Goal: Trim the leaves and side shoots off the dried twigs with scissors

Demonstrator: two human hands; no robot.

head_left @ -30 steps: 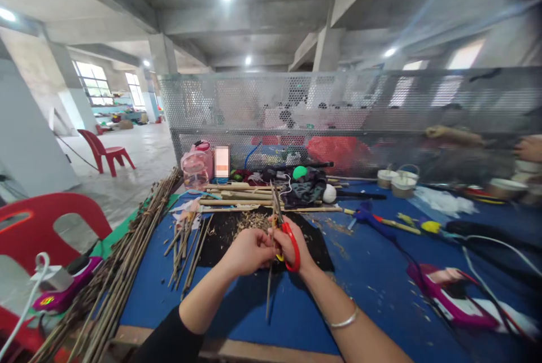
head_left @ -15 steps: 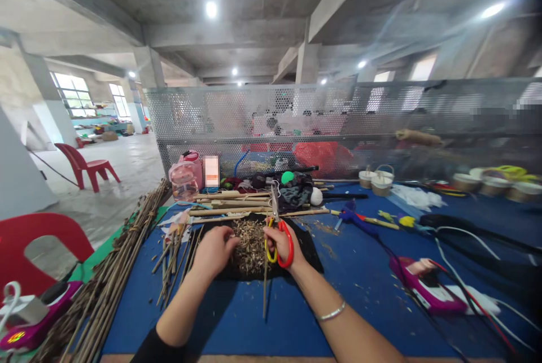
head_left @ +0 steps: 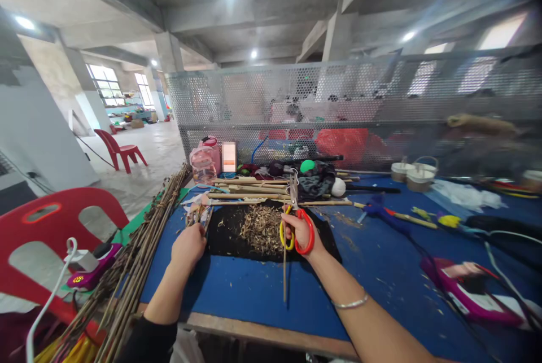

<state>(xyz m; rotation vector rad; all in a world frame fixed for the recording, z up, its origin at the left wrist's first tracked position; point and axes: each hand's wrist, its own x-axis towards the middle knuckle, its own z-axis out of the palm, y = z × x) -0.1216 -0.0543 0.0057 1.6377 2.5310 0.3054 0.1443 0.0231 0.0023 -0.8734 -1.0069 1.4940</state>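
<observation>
Gripping steel-bladed scissors (head_left: 294, 196) with one red and one yellow plastic loop in the curled right hand (head_left: 300, 228), together with a thin, straight twig (head_left: 285, 281) hanging over the flat blue tabletop (head_left: 245, 289). With the left hand (head_left: 189, 247) at the slender short twigs (head_left: 197, 217), cannot tell whether pinching any, fingertips hidden. Flanking a loose, flaky heap of dry brown shavings (head_left: 262, 230) on black cloth (head_left: 222, 245). Facing smooth, pale poles (head_left: 249, 189) laid crosswise farther back, with rough, knotty long sticks (head_left: 146, 239) stretched along the left.
</observation>
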